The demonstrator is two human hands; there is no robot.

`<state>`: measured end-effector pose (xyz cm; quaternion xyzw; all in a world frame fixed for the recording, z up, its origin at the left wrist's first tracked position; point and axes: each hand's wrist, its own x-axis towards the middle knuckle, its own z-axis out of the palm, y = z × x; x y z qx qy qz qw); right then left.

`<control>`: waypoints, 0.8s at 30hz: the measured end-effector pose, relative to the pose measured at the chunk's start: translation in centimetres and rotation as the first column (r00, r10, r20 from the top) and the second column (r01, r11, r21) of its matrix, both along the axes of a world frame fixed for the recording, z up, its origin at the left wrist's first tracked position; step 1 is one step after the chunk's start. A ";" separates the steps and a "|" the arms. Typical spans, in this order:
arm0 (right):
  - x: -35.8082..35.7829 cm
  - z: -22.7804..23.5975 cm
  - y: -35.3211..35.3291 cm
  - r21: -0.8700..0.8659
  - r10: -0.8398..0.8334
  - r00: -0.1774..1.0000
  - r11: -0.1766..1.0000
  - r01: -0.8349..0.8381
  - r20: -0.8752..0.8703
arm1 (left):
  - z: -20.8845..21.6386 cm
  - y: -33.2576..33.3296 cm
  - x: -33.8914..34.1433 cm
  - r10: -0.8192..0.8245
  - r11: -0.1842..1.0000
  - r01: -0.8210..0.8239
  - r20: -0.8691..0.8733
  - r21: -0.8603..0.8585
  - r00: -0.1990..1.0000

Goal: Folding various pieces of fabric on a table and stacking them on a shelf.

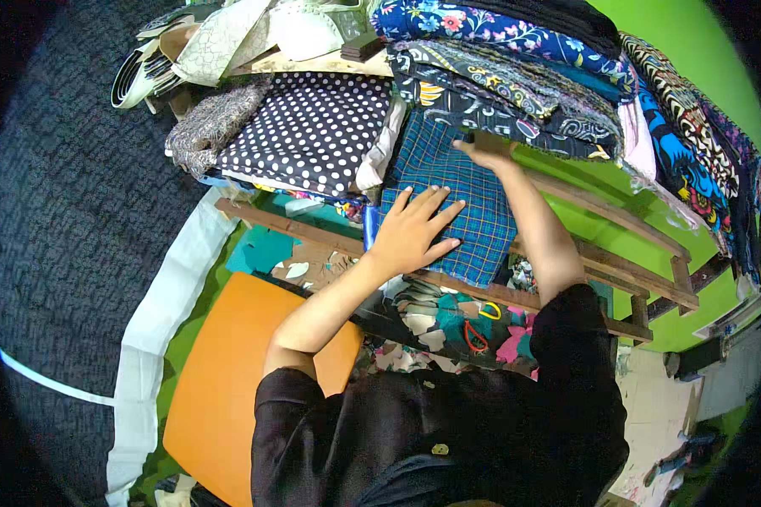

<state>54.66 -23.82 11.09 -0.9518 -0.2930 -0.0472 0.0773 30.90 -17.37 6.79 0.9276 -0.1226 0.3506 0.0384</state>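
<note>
A folded blue-green plaid cloth (482, 221) lies across a wooden rack, its near end hanging over the front rail. My left hand (416, 230) rests flat on its left part with the fingers spread. At the cloth's far right corner is my right hand (489, 158), one digit stretched over the plaid. The other fingers of that hand are hidden, so its grip does not show. Left of the plaid sits a folded black cloth with white polka dots (321, 127). Beyond my right hand rises a stack of dark patterned fabrics (516, 93).
Wooden rails (621, 217) run out to the right. Below the rack lie several fabric scraps (431, 325). An orange panel (245, 380) stands at the lower left, beside a long white strip (148, 338). Cream pieces (304, 34) lie on top at the back.
</note>
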 end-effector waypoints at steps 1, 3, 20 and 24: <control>0.3 0.7 0.0 0.042 0.037 0.987 0.999 -0.030 -0.159 | 0.0 0.3 -0.2 0.008 1.000 -0.008 -0.030 0.007 1.000; 2.9 -0.1 -0.5 0.161 0.175 0.832 0.940 -0.300 0.526 | 0.3 0.3 -0.4 -0.014 1.000 0.015 -0.061 0.017 0.998; -3.1 -2.0 0.9 -0.050 0.479 0.875 0.878 -0.477 0.067 | -0.5 3.7 0.2 -0.072 0.997 0.069 -0.096 -0.036 0.993; -3.4 -0.7 0.3 -0.035 0.465 0.885 0.885 -0.464 0.026 | -0.6 3.4 0.5 -0.083 0.996 0.084 -0.071 0.016 0.994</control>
